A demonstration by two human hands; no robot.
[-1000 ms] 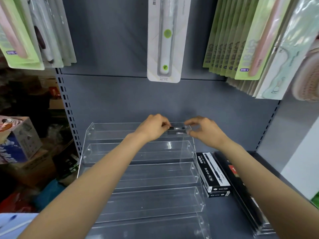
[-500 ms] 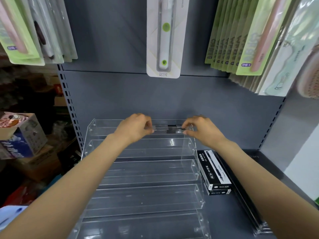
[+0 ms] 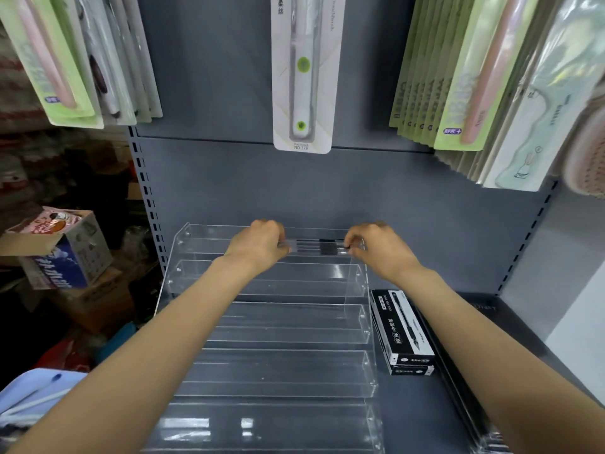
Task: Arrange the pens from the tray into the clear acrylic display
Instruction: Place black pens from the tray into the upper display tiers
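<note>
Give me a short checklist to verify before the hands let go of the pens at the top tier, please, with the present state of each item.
1. Pens are at the top tier of the display: ok.
2. Pens lie level along the tier: ok.
3. Left hand grips the pens' left end: ok.
4. Right hand pinches the right end: ok.
5. Pens already rest on the tier floor: cannot tell, the clear walls blur it.
6. Lower tiers have room for more pens: ok, no pens show in them.
</note>
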